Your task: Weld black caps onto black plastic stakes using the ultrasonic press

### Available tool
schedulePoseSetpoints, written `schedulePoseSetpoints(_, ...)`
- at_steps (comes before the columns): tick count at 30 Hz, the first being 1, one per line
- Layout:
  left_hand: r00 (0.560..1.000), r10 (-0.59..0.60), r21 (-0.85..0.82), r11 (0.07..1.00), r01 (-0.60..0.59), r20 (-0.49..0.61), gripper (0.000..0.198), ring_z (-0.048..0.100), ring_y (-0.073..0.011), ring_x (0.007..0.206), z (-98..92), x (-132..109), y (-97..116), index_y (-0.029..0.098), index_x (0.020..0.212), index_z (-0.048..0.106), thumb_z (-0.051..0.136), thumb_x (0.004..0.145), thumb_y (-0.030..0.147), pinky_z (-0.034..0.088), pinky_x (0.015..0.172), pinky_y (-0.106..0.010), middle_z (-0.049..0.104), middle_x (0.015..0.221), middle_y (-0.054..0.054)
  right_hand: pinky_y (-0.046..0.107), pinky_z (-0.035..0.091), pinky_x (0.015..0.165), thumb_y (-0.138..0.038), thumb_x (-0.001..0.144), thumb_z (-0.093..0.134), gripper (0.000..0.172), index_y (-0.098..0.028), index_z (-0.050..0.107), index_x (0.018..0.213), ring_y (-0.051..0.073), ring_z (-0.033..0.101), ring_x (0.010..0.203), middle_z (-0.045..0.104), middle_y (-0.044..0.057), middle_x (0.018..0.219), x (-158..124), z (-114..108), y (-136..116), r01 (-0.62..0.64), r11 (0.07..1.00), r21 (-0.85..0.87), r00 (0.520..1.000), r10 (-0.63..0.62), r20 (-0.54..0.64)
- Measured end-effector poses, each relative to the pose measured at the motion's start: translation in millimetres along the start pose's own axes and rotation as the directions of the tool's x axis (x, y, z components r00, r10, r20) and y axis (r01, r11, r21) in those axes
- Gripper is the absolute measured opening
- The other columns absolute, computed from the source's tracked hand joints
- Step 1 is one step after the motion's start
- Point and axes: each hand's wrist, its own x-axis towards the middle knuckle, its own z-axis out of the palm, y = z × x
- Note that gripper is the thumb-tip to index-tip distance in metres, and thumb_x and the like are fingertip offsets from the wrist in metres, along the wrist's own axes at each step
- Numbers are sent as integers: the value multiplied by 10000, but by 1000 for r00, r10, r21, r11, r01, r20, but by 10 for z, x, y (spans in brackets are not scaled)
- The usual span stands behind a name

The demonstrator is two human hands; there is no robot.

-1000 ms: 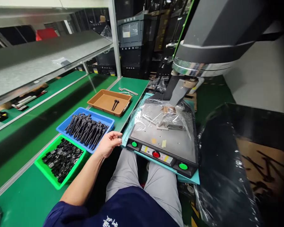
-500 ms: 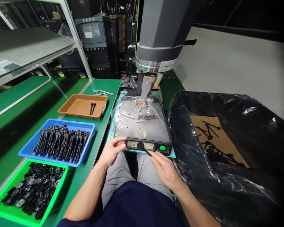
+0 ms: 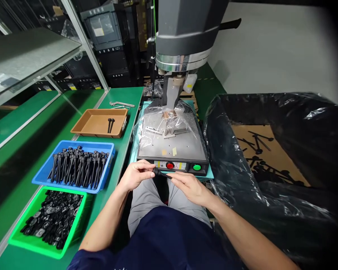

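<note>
My left hand [image 3: 135, 175] and my right hand [image 3: 187, 186] meet in front of the press machine's control panel [image 3: 180, 166], above my lap. Between them they pinch a black screw-like part [image 3: 161, 174]: the right fingers grip its shaft, the left fingertips close on its head end, perhaps with a small black piece I cannot make out. To the left, a blue tray [image 3: 76, 165] holds several black screws and a green tray [image 3: 49, 219] holds several black washers.
A brown tray [image 3: 98, 123] with two black screws sits farther back on the green bench [image 3: 25, 150], wrenches [image 3: 121, 105] behind it. The press [image 3: 183, 41] stands over a plastic-covered plate [image 3: 169, 140]. A black-lined carton [image 3: 270, 157] with finished parts is on the right.
My left hand moved from beside the blue tray to in front of the machine. My right hand came into view with a black screw, and both hands now hold it together.
</note>
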Motion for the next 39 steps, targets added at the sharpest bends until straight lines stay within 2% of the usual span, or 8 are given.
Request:
schedulePoseSetpoints(7,1000,-10,-40,999,10,-13,327,603,-149,732,126,118,2,187,902,778,867,603,288,494,706,-297,673,809,-35,312,479,686,-470,958,439,419,-188,675,1160,192,592,733,658,41,799,8,103,152,-121,962,243,992,122,10)
schedulePoseSetpoints(11,993,64,-57,996,-70,-101,241,636,-172,791,305,185,-20,177,840,735,817,682,339,512,758,-314,715,878,-59,272,442,575,-551,906,516,452,-168,651,1105,136,515,589,590,8,700,36,307,308,-164,827,539,983,183,17)
schedulePoseSetpoints(14,981,150,-15,988,-153,-123,207,653,-206,906,437,239,-30,178,812,723,772,734,364,517,820,-334,716,986,-88,285,470,628,-549,870,596,413,-174,657,1035,135,561,639,636,36,794,102,350,360,-122,731,671,982,187,-25)
schedulePoseSetpoints(18,976,198,69,979,-192,-92,171,660,-215,893,564,320,-53,187,815,738,739,773,352,523,816,-344,711,961,-95,320,502,661,-548,870,610,507,-203,595,1241,173,622,717,670,56,833,229,278,368,-37,571,820,958,254,-133)
schedulePoseSetpoints(22,976,211,103,973,-205,-55,151,656,-210,844,657,430,-152,187,792,751,742,770,336,523,804,-351,691,925,-95,274,458,571,-520,865,634,470,-183,638,1193,153,586,649,644,34,731,372,213,436,-6,549,836,933,304,-193)
schedulePoseSetpoints(27,977,22,-89,995,-42,-212,290,636,-192,885,670,792,-417,180,925,746,803,703,358,518,792,-311,661,1059,-100,242,407,550,-510,814,686,427,-178,667,1081,109,511,574,591,-13,649,623,66,696,12,527,850,876,405,-263)
schedulePoseSetpoints(32,932,-330,-618,767,174,-148,374,665,-157,880,634,1346,-570,182,1054,669,802,726,305,528,782,-264,681,1085,-97,244,441,571,-436,719,755,479,-197,642,1119,114,549,646,656,26,895,1078,-176,894,31,528,849,806,489,-334)
schedulePoseSetpoints(39,956,-275,-871,489,46,-104,293,696,-145,861,680,1673,-529,214,1127,617,682,853,297,572,721,-234,698,1013,-63,277,478,597,-397,756,689,643,-226,513,1350,131,555,646,606,4,853,1449,-329,972,133,667,733,788,378,-486)
